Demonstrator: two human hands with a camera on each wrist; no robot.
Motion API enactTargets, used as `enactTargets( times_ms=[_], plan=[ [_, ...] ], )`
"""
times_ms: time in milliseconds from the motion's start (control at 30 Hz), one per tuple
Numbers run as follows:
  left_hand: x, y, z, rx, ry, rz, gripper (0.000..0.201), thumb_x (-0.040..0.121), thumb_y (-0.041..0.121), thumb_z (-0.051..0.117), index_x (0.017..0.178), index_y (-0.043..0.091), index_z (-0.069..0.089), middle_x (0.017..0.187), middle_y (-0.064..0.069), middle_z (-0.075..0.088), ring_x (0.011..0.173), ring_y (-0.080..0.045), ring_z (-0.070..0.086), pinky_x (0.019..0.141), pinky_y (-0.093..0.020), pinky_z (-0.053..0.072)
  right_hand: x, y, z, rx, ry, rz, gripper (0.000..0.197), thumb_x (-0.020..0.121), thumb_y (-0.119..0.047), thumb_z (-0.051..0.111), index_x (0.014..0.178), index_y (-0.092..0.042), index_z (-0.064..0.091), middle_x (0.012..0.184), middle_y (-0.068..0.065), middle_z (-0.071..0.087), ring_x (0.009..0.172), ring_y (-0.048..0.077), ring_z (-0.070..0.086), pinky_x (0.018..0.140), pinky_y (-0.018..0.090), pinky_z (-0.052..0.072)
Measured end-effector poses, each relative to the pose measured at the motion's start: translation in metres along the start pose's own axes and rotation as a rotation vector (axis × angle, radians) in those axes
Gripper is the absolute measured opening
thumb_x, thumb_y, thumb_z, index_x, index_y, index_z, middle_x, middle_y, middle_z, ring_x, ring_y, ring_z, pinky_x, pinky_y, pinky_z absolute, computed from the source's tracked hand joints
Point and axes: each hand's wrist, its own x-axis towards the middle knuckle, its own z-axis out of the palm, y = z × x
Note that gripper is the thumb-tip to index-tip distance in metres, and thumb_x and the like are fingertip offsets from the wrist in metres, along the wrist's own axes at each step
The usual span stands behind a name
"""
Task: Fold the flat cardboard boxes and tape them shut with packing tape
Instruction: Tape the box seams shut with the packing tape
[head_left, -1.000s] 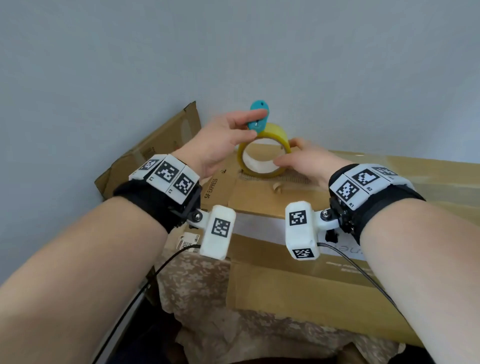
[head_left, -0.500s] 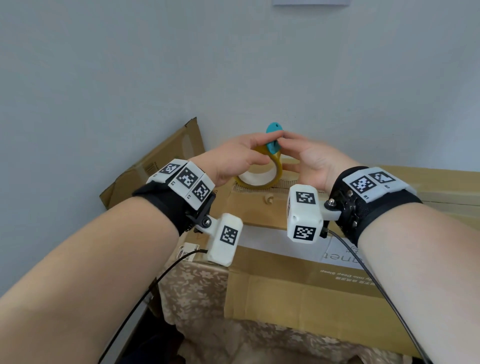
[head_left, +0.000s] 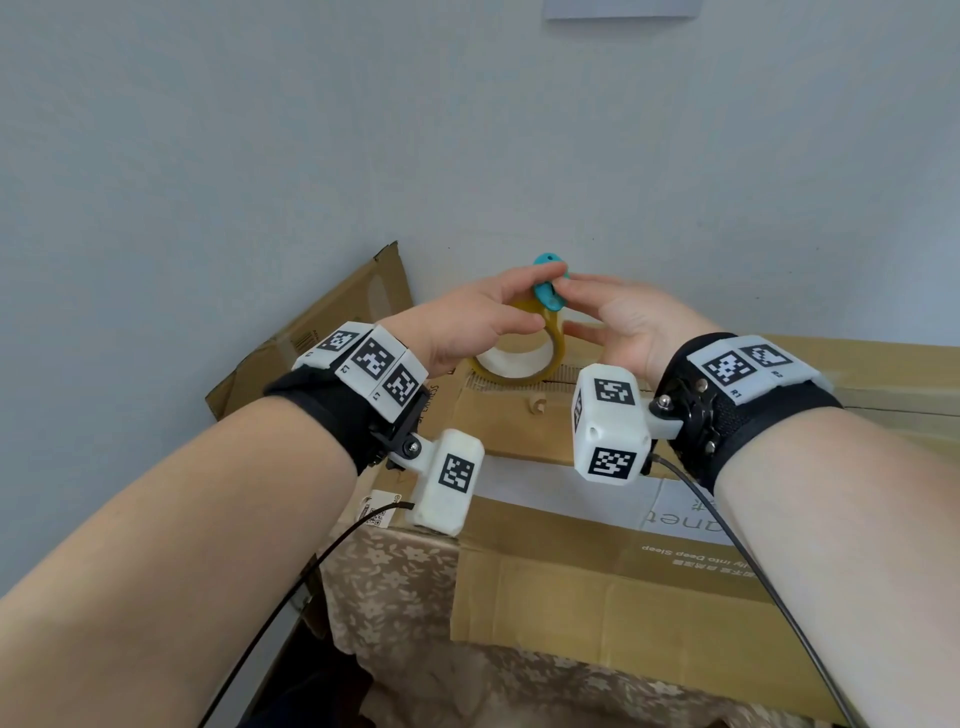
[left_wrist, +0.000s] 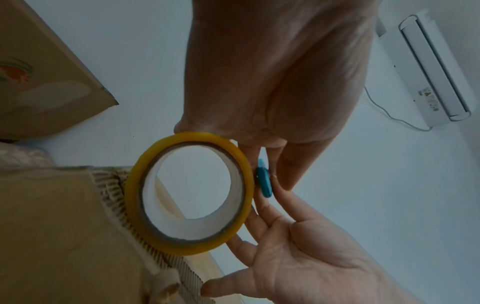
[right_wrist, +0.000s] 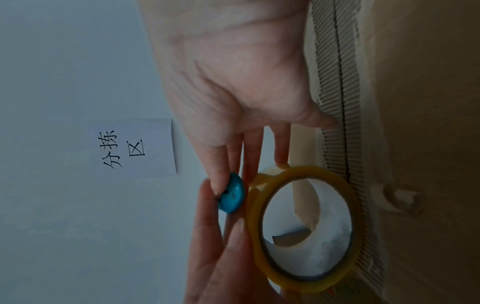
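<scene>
A yellow roll of packing tape (head_left: 555, 345) stands on edge on top of a brown cardboard box (head_left: 597, 597). A small teal tape cutter (head_left: 548, 293) sits against the top of the roll. My left hand (head_left: 540, 299) comes from the left and pinches the cutter (right_wrist: 232, 193) with forefinger above and thumb on the roll (right_wrist: 255, 226). My right hand (head_left: 569, 306) comes from the right with straight fingers. Its forefinger tip touches the cutter (left_wrist: 264, 183) and another finger touches the roll (left_wrist: 135, 185). Its thumb stays apart.
A flattened cardboard box (head_left: 322, 332) leans on the wall at the left. The box lies on a table with a floral cloth (head_left: 395, 597). The wall with a paper sign (right_wrist: 135, 148) is close behind the roll. Cables hang from both wrist cameras.
The teal cutter has come down from above the roll onto its top edge. My right hand has left the roll's side and risen to meet the left hand at the cutter.
</scene>
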Motion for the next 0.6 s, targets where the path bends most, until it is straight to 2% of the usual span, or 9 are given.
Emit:
enactTargets(
  times_ms=[67,100,200,267,300,333,400,467,600],
  plan=[
    [0.000,0.000,0.000,0.021,-0.013,-0.012,0.063,0.093,0.000,0.048,0.146,0.029,0.032,0.151,0.005,0.035,0.136,-0.008,0.032,0.108,-0.020,0.023,0.000,-0.001,0.000,0.033,0.002,0.006,0.014,0.089,-0.019,0.067,0.102,-0.017,0.066,0.100,-0.005,0.068,0.098,0.014,0.056,0.094,0.037,0.041],
    [0.000,0.000,-0.001,0.034,-0.018,-0.019,0.065,0.093,0.000,0.048,0.147,0.030,0.029,0.152,0.005,0.033,0.138,-0.008,0.030,0.111,-0.023,0.021,-0.001,-0.001,0.001,0.048,-0.001,0.024,0.015,0.088,-0.021,0.068,0.102,-0.017,0.067,0.104,-0.004,0.069,0.100,0.015,0.056,0.094,0.040,0.042],
    [-0.002,0.002,-0.003,0.047,-0.037,-0.043,0.074,0.093,0.001,0.049,0.150,0.035,0.015,0.150,0.007,0.037,0.137,-0.010,0.032,0.114,-0.029,0.018,-0.004,-0.001,0.000,0.066,-0.019,0.062,0.024,0.087,-0.025,0.069,0.109,-0.015,0.065,0.113,-0.003,0.068,0.105,0.015,0.056,0.076,0.041,0.044],
    [-0.003,0.002,-0.004,0.036,-0.041,-0.056,0.079,0.092,0.001,0.051,0.150,0.036,0.011,0.150,0.008,0.036,0.135,-0.011,0.036,0.115,-0.032,0.020,-0.003,-0.001,-0.003,0.088,-0.009,0.055,0.030,0.090,-0.022,0.066,0.117,-0.011,0.061,0.116,0.001,0.068,0.111,0.017,0.057,0.089,0.041,0.043],
    [-0.003,0.002,-0.005,0.041,-0.039,-0.064,0.080,0.092,0.001,0.052,0.151,0.035,0.010,0.152,0.008,0.033,0.135,-0.011,0.036,0.116,-0.033,0.021,-0.002,-0.001,-0.005,0.105,0.014,0.045,0.032,0.091,-0.019,0.064,0.121,-0.008,0.058,0.116,0.004,0.067,0.110,0.018,0.058,0.098,0.041,0.041],
    [-0.004,0.001,-0.005,0.052,-0.034,-0.071,0.080,0.091,0.002,0.053,0.151,0.034,0.011,0.153,0.008,0.030,0.137,-0.011,0.034,0.116,-0.035,0.021,-0.001,0.000,-0.006,0.123,0.039,0.032,0.034,0.092,-0.016,0.062,0.124,-0.005,0.055,0.115,0.007,0.067,0.105,0.019,0.061,0.101,0.039,0.040],
    [-0.003,0.000,-0.003,0.073,-0.023,-0.077,0.079,0.091,0.002,0.054,0.151,0.032,0.012,0.154,0.009,0.026,0.138,-0.009,0.029,0.117,-0.035,0.020,-0.001,0.001,-0.009,0.164,0.059,0.005,0.034,0.094,-0.010,0.058,0.126,-0.001,0.051,0.107,0.009,0.066,0.091,0.019,0.064,0.092,0.035,0.047],
    [-0.003,0.000,-0.002,0.085,-0.016,-0.078,0.078,0.090,0.003,0.055,0.151,0.030,0.013,0.154,0.010,0.026,0.138,-0.008,0.029,0.116,-0.031,0.021,-0.002,0.001,-0.011,0.177,0.050,-0.020,0.032,0.094,-0.007,0.057,0.125,-0.005,0.050,0.107,0.012,0.065,0.085,0.021,0.065,0.080,0.033,0.054],
    [-0.003,0.003,-0.002,0.089,-0.008,-0.074,0.076,0.091,0.003,0.054,0.151,0.028,0.014,0.154,0.010,0.026,0.138,-0.009,0.030,0.113,-0.026,0.024,-0.005,0.002,-0.016,0.134,0.019,-0.057,0.037,0.094,0.002,0.055,0.123,-0.021,0.053,0.109,0.014,0.064,0.087,0.027,0.067,0.077,0.036,0.058]
  ],
)
